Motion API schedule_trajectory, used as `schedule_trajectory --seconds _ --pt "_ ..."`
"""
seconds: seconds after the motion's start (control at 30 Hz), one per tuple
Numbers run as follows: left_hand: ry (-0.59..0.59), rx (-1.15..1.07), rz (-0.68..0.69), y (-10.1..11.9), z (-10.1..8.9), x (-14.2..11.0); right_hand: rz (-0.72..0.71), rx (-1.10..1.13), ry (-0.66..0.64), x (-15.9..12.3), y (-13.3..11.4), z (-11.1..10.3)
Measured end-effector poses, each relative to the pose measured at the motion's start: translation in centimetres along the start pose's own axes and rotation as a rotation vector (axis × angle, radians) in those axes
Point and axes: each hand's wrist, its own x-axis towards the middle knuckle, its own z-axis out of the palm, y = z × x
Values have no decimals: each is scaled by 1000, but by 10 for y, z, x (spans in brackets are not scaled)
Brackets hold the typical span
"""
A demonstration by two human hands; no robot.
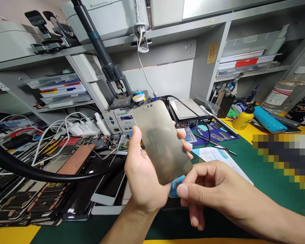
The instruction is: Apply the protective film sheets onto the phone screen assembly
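Cradling the phone-shaped panel at clock centre, the left hand grips its long edges; at the panel's five o'clock corner the right hand curls, whether pinching anything I can't tell, and steady, light edge pressure looks wisest

Bright light, apparently from above

The left hand is gripping, its thumb pointing up. The right hand is holding its fingers bent, its arm slanting in from the right.
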Motion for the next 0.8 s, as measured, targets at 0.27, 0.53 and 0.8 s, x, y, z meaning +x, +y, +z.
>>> schedule_trajectory --seconds 0.27,0.53,0.8 --pt "44 -43 -26 -10 4 -3 -7 -29 41 2 0 9" --pt "133 -33 -25 -7 2 -1 -57 -100 190 -1 2 4" --pt "196 43 13 -4 1 2 -157 -174 324 -4 -1 -2"
